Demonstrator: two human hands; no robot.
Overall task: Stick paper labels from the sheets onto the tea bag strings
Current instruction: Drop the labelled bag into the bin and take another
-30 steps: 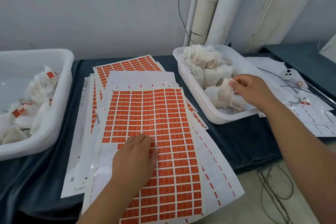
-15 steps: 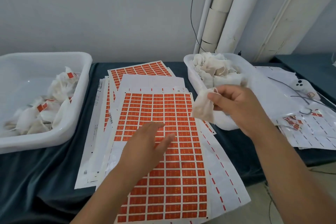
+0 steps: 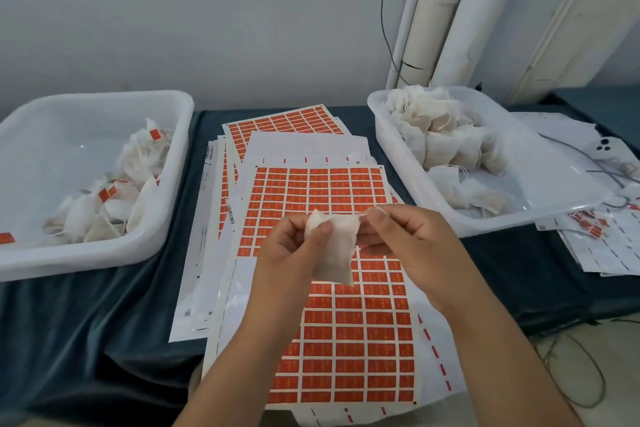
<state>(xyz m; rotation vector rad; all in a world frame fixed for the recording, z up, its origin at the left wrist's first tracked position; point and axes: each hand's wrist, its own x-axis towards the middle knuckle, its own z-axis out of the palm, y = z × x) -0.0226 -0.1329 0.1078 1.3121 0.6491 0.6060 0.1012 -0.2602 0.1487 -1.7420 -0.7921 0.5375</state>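
Note:
A white tea bag (image 3: 335, 253) hangs between both hands above the top sheet of orange labels (image 3: 349, 340). My left hand (image 3: 289, 253) pinches the bag's upper left corner. My right hand (image 3: 408, 236) pinches its upper right corner, where the string seems to start; the string itself is barely visible. The right white tub (image 3: 498, 218) holds a heap of unlabelled tea bags (image 3: 440, 135). The left white tub (image 3: 104, 253) holds tea bags with orange labels (image 3: 107, 192).
More label sheets (image 3: 287, 121) are stacked under the top one on the dark cloth-covered table (image 3: 86, 322). Used backing sheets (image 3: 595, 246), a white phone (image 3: 611, 149) and cables lie at the right. White pipes (image 3: 450, 10) stand at the wall behind.
My right hand carried one tea bag out of the right tub to the middle. My left hand rose off the label sheet and took hold of the bag too.

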